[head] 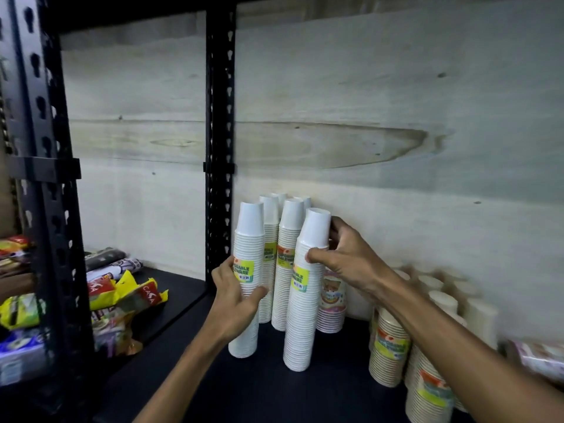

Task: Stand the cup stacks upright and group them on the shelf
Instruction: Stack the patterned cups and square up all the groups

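Note:
Several tall stacks of white paper cups stand upright on the dark shelf (268,389), grouped beside the black upright post. My left hand (236,296) grips the front left white stack (248,270) around its middle, over its yellow label. My right hand (345,254) holds the upper part of the front right white stack (300,315), thumb in front and fingers behind. That stack leans slightly left. More white stacks (288,254) stand behind, against the wooden back wall.
A short pink printed cup stack (332,303) stands behind the right stack. Cream cup stacks (390,349) with labels crowd the shelf's right side. Snack packets (125,303) lie in the left bay beyond the black post (219,148).

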`<state>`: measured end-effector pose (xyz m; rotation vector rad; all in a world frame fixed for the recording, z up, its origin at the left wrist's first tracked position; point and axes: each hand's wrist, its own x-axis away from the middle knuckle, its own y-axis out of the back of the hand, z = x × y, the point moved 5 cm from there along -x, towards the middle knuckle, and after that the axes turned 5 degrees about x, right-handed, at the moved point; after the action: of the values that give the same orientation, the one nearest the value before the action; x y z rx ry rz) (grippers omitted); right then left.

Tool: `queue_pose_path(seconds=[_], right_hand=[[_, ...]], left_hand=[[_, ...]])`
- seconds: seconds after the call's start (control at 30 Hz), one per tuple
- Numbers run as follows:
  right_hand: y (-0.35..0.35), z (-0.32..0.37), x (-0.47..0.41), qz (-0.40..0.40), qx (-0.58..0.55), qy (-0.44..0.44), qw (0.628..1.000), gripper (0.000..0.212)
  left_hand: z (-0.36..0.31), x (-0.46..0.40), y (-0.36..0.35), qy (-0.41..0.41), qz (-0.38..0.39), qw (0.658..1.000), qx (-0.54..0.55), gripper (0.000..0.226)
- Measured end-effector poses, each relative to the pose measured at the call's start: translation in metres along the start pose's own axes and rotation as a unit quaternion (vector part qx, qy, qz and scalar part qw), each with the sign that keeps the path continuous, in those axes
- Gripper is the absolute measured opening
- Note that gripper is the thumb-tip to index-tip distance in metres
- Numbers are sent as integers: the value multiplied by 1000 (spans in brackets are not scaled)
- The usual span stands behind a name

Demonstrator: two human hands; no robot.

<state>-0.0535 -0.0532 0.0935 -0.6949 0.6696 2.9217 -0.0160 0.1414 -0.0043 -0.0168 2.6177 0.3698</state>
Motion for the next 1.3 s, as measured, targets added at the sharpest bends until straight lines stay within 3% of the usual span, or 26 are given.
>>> queue_pose_path(seconds=[0.23, 0.47, 0.73, 0.9, 1.0, 1.3], right_hand=[[-20, -19, 10, -9, -3, 2, 1000, 59], [-38, -47, 25, -10, 41, -5, 999, 56], [-77, -112, 67, -4, 236, -51, 971, 94], [-87, -126, 70, -16, 179, -51, 982, 94], [-88, -132, 72, -40, 135, -63, 988, 92], [-89, -144, 78, -17, 111, -66, 991, 80]], left_hand=[[19, -2, -10, -17, 42, 999, 18, 82], [37, 15, -13, -14, 70, 997, 30, 73], [56, 24, -10, 22, 82, 995, 43, 71], [67, 28, -12, 14, 119, 992, -39, 78], [65, 28, -13, 8, 122, 991, -51, 81], [66, 27, -7, 18, 105, 991, -77, 81]])
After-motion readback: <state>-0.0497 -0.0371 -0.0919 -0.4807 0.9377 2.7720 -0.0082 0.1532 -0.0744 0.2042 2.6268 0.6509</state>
